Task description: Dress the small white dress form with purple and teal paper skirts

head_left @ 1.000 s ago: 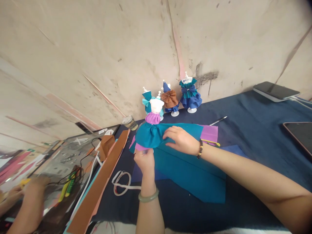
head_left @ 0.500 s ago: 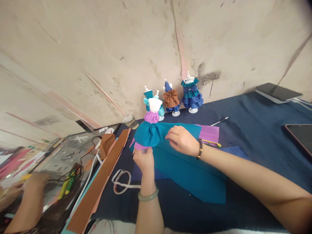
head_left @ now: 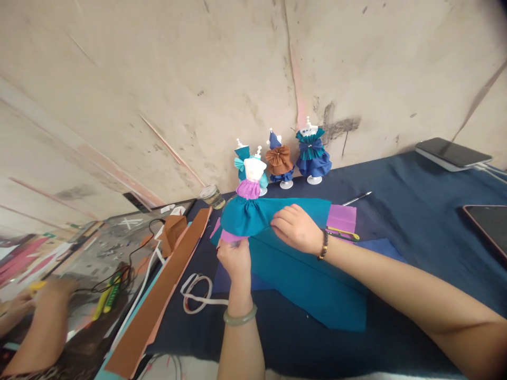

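A miniature dress form (head_left: pixel 254 169) with a white bust stands before me. It wears a gathered purple band (head_left: pixel 248 189) and a gathered teal skirt (head_left: pixel 245 217). My left hand (head_left: pixel 234 256) is closed just under the skirt's hem, at its lower end; what lies inside the fingers is mostly hidden. My right hand (head_left: pixel 295 227) has curled fingers pinched at the skirt's right edge, where teal cloth runs off to the right. Beneath both hands lies a large teal fabric piece (head_left: pixel 317 285). A purple fabric piece (head_left: pixel 341 215) shows beyond my right wrist.
Several dressed miniature forms (head_left: pixel 312 153) stand along the wall. A yellow cutter (head_left: pixel 343 234), a pen (head_left: pixel 357 198), a glass jar (head_left: pixel 212 196), white tape (head_left: pixel 197 293) and phones (head_left: pixel 453 152) lie around. Brown strips (head_left: pixel 158 295) line the left edge; another person's hands (head_left: pixel 51 293) work beyond.
The form and its teal skirt have shifted very slightly to the right. Both my hands keep nearly the same place and grip. At far left, the other person's hands have moved a little.
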Demonstrator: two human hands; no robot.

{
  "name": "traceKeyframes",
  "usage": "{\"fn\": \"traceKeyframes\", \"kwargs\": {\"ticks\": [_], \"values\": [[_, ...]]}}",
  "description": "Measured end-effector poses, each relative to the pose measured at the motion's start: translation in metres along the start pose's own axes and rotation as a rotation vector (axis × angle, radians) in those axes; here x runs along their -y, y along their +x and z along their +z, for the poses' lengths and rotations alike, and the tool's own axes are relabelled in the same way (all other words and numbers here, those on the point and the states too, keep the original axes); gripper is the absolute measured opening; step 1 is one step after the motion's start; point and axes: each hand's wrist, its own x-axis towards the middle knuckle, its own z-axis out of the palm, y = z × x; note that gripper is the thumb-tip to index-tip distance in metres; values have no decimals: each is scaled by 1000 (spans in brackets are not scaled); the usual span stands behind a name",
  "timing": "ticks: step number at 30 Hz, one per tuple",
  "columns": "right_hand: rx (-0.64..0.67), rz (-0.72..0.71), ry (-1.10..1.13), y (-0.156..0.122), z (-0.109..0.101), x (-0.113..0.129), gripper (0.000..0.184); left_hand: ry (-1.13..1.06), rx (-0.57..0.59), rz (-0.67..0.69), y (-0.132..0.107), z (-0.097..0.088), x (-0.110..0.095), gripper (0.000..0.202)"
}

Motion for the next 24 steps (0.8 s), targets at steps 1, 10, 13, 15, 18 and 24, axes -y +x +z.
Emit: {"fn": "traceKeyframes", "kwargs": {"ticks": [1, 10, 13, 15, 18, 24], "values": [[-27, -25, -25, 0, -1, 0, 22, -18, 2, -32, 0, 0, 0, 21], [-200, -171, -74, 2, -3, 4, 10, -244, 88, -213, 5, 8, 13, 26], [-190, -78, 56, 6, -10, 3, 10, -358, 138, -247, 6, 11, 16, 32], [-218, 30, 158, 10, -18, 0, 11, -424, 189, -271, 5, 13, 16, 32], [-221, 225, 298, 17, -32, -8, 18, -514, 298, -297, 3, 14, 11, 30], [-34, 606, 708, 26, -49, -20, 45, -575, 575, -283, -8, 11, -3, 39]]}}
